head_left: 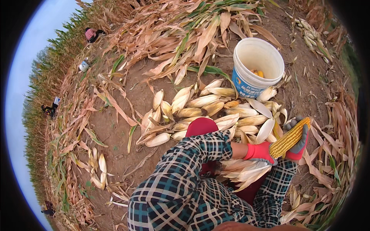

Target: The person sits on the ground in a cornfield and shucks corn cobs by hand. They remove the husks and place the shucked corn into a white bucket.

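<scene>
A bare yellow ear of corn [289, 140] lies slantwise between my two gloved hands. My left hand [259, 151], in a red glove, is closed around its lower end. My right hand [300, 143], in a red glove with grey palm and fingertips, wraps the upper part, with fingers showing on both sides. Pale husk leaves [244, 171] spread over my lap below the left hand; whether they still join the ear I cannot tell. Just beyond my hands lies a heap of ears in dry husks [202, 102], with one bit of bare yellow corn [231, 104] among them.
A white and blue bucket [243, 85] stands past the heap, with a few husked ears [258, 72] inside. Dry stalks and leaves [165, 27] cover much of the soil. More ears lie left [102, 169] and far right [311, 36]. Other people [91, 34] are far left, near standing corn.
</scene>
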Demonstrator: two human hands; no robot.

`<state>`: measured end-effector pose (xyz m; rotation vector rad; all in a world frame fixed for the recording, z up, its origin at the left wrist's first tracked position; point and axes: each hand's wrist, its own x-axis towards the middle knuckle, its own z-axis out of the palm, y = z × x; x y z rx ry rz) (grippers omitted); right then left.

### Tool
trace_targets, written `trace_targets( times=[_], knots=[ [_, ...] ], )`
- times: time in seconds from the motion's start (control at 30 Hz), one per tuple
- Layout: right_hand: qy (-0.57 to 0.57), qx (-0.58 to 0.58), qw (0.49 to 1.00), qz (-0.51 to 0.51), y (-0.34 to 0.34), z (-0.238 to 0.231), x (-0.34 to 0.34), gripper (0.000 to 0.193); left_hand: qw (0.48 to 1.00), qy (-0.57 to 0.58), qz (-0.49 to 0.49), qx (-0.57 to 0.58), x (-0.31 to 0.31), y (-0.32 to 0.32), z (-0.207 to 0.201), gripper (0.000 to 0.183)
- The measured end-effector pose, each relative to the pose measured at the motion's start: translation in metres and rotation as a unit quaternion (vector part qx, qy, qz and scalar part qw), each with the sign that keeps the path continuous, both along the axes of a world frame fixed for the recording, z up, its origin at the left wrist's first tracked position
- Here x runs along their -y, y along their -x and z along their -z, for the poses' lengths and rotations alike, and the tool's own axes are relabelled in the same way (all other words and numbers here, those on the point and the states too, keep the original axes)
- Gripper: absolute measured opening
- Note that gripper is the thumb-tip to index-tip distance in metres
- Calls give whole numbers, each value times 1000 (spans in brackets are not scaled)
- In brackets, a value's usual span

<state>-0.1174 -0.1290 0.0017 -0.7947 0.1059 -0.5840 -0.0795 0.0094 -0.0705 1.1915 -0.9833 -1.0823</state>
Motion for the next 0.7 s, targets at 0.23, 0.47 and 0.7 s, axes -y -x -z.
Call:
trace_targets(
  times=[0.23, 0.47, 0.7],
  knots=[
    [461, -191, 849, -176, -5, -16, -58, 55, 983, -112, 104, 103, -25, 0, -13, 52],
    [76, -55, 995, -41, -12, -35, -30, 40, 954, -97, -71, 276, -25, -15, -11, 43],
    [-137, -161, 976, -46, -22, -4, -7, 37, 860, 105, -86, 492, -26, -27, -18, 23]
  ],
)
